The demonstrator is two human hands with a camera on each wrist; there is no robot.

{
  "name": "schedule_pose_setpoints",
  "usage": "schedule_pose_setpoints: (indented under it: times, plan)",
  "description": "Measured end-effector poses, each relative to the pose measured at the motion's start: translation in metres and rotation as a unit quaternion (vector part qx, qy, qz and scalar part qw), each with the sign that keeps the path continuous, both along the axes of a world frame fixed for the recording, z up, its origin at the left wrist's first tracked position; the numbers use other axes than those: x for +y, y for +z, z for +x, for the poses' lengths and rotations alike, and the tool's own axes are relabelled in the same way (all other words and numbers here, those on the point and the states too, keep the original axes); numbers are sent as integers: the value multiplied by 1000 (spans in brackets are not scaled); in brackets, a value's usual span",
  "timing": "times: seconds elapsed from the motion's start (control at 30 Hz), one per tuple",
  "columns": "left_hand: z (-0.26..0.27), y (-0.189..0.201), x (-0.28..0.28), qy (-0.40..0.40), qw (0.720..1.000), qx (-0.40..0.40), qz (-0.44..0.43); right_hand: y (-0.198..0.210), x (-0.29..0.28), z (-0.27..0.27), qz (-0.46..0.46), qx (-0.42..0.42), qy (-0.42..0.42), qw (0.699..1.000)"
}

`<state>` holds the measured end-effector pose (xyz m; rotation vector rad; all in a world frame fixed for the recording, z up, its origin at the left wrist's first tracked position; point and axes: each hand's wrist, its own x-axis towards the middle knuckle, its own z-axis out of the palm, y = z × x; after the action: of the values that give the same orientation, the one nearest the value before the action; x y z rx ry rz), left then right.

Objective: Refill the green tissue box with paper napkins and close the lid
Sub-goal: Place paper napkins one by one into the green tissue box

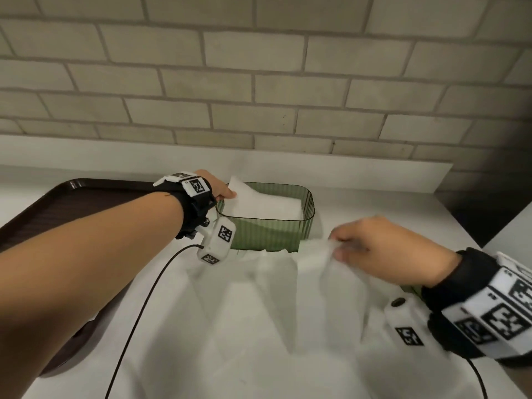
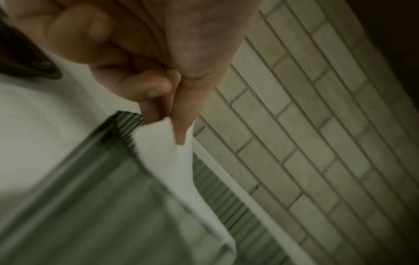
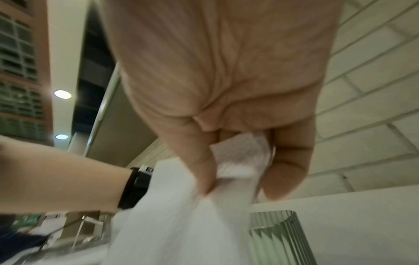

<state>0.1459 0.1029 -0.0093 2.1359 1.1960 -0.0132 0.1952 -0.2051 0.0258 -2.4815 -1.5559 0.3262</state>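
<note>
The person's left hand is at the far left corner of the green box, its thumb and forefinger closed in a pinch on the raised corner of a white napkin. That napkin slopes down into the box, where more white paper lies folded flat inside. The other fingers of this hand are curled into the palm.

The right hand is in front of the box's right corner, fingers bunched around a gathered wad of napkins. From that grip the paper hangs and spreads down and leftward in soft, blurred folds across the white counter, reaching the box's near wall.

The box is ribbed, see-through green plastic with rounded corners, standing upright and open on the counter close to the wall. A dark brown tray lies to its left, under the left forearm. Behind the counter rises a wall of pale brick-shaped tiles. Both wrists carry black straps with white marker blocks, and thin black cables trail from them.
</note>
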Motion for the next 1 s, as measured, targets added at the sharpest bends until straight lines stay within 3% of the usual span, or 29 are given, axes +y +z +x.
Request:
schedule_pose_setpoints:
  times: [0.03,0.1,0.17,0.27,0.53,0.63,0.77,1.0]
  plan:
    - [1,-1,-1,-7,1000,9,19,2,3,7,31,7,-32,999]
    - [2,-1,-1,-20,998,28,52,5,11,21,118,108,-109,981]
    - [3,-1,-3,-44,994,57,85,7,18,33,206,242,-179,931]
    - [3,3,-9,-85,985,89,123,6,32,48,289,366,-247,850]
    - [0,6,-16,-213,945,82,236,-18,69,68,364,504,-321,714]
    - [-1,3,-13,-221,942,75,242,-26,81,70,371,546,-360,659]
    - [-5,2,-10,-213,945,46,243,-29,99,65,351,540,-395,655]
    - [-19,7,-3,-167,956,-3,239,-35,129,52,322,518,-396,686]
